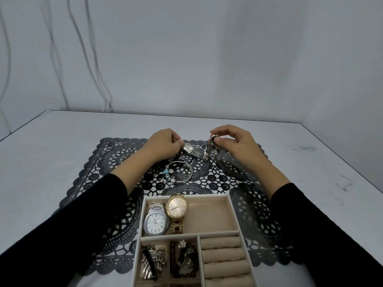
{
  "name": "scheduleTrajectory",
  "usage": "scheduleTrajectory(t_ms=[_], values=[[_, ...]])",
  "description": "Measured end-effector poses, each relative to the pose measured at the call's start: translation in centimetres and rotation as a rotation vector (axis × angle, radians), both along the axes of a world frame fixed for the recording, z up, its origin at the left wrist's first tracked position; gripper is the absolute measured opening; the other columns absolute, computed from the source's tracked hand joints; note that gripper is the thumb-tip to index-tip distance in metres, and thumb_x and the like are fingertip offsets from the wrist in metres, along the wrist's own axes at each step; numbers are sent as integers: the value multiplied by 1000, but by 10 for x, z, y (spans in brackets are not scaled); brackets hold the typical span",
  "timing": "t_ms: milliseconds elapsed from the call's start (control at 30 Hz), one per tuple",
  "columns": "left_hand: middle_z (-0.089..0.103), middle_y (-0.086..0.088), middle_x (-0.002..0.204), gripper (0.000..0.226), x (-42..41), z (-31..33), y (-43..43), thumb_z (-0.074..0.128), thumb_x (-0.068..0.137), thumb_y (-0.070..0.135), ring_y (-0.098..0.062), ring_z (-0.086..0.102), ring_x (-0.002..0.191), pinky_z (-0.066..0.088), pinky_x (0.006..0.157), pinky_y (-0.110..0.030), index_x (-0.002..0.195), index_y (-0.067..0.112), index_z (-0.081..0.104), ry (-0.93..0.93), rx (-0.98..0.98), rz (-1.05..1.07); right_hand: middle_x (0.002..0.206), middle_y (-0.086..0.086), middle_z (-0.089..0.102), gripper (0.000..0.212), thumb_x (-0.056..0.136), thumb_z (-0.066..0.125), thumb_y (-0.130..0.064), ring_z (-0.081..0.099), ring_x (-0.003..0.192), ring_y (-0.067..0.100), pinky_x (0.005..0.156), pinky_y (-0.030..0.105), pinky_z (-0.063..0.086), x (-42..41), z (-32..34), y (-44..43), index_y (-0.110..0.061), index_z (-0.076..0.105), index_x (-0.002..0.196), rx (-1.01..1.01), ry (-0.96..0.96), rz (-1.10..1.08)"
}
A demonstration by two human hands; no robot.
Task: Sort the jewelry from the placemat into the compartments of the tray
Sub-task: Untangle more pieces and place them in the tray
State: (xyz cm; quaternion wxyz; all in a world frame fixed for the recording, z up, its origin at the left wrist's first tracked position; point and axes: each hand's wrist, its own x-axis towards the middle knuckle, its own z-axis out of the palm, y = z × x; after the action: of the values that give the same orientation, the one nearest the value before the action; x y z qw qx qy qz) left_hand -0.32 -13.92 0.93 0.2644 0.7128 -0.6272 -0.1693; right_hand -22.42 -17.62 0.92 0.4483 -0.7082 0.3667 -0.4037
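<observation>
1. Our L hand [163, 145] is low over the black lace placemat [116, 162], fingers curled, thumb & fingertips pinching one end of a small square watch [189, 149] that lies on the mat
2. Our R hand [234, 143] is raised just beside it, thumb & forefinger clamped on the top of a metal strap [207, 152] that hangs down to the mat; we can't tell if it belongs to the same watch
3. Nearer us on the mat lies a bangle [186, 175] w/ blue & clear beads, apart from both hands
4. The tray [234, 214] sits on the mat's near part; its rear compartment holds a silver watch [155, 221] & a gold watch [177, 206] side by side at the left
5. Front-left compartments hold tangled silver pieces [153, 259] & dark beads [184, 257]; ring rolls [221, 253] fill the front-right
</observation>
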Motion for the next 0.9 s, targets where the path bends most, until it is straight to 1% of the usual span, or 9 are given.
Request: scheduleTrajectory(t_ms=[67, 133, 333, 500, 567, 633, 733, 833, 900], values=[[61, 0, 103, 17, -2, -1, 1, 53, 98, 27, -16, 55, 91, 39, 78, -27, 109, 15, 56, 13, -36, -26, 109, -1, 68, 18, 88, 66, -11, 71, 93, 22, 89, 42, 55, 0, 0, 1, -23, 70, 101, 3, -20, -10], [60, 0, 107, 16, -5, -1, 2, 51, 100, 25, -17, 55, 95, 39, 79, -26, 112, 15, 53, 43, -60, -78, 110, 3, 68, 18, 88, 66, -10, 70, 94, 21, 90, 43, 55, 1, 0, 2, -22, 69, 102, -7, -31, -18], [65, 3, 97, 12, -13, -1, 3, 49, 100, 24, -14, 61, 81, 40, 65, -11, 112, 21, 50, 247, -177, -113, 108, 11, 68, 9, 89, 64, -6, 69, 92, 27, 89, 47, 54, 3, 2, 5, -8, 66, 97, 20, -79, -47], [66, 1, 85, 7, -9, -3, 3, 49, 100, 27, -17, 54, 68, 44, 72, -29, 107, 26, 50, 386, -194, -131, 98, 12, 72, 10, 88, 65, -5, 68, 88, 23, 87, 46, 53, 7, 1, 5, -7, 71, 95, 51, -113, -72], [64, -3, 82, 5, -8, -3, 4, 49, 101, 25, -20, 63, 69, 49, 74, -32, 105, 24, 51, 504, -165, -152, 99, 8, 73, 12, 87, 65, -5, 69, 91, 21, 91, 44, 54, 8, -1, 4, -8, 72, 96, 58, -120, -77], [63, -11, 85, 7, -7, -3, 5, 46, 103, 20, -21, 73, 76, 57, 69, -30, 108, 19, 51, 648, -134, -163, 102, 9, 72, 13, 88, 65, -5, 68, 91, 20, 89, 49, 54, 9, -2, 3, -9, 72, 98, 86, -132, -81], [66, -13, 88, 6, -5, -1, 6, 48, 102, 15, -19, 73, 69, 54, 58, -25, 106, 14, 52, 751, -149, -122, 105, 12, 71, 14, 88, 65, -4, 68, 86, 18, 89, 48, 54, 11, -4, 2, -6, 72, 100, 127, -164, -85], [70, -13, 92, 9, -2, -3, 5, 51, 100, 12, -23, 73, 72, 56, 71, -40, 95, 14, 58, 792, -135, -88, 108, 13, 70, 14, 89, 64, -4, 68, 81, 13, 86, 34, 57, 11, -5, 2, -5, 71, 101, 121, -168, -85], [71, -17, 98, 12, -1, -5, 4, 51, 100, 10, -26, 73, 77, 54, 85, -51, 94, 13, 62, 784, -104, -69, 108, 12, 70, 14, 89, 64, -4, 68, 81, 9, 86, 33, 56, 11, -7, 1, -6, 71, 101, 123, -165, -92]])
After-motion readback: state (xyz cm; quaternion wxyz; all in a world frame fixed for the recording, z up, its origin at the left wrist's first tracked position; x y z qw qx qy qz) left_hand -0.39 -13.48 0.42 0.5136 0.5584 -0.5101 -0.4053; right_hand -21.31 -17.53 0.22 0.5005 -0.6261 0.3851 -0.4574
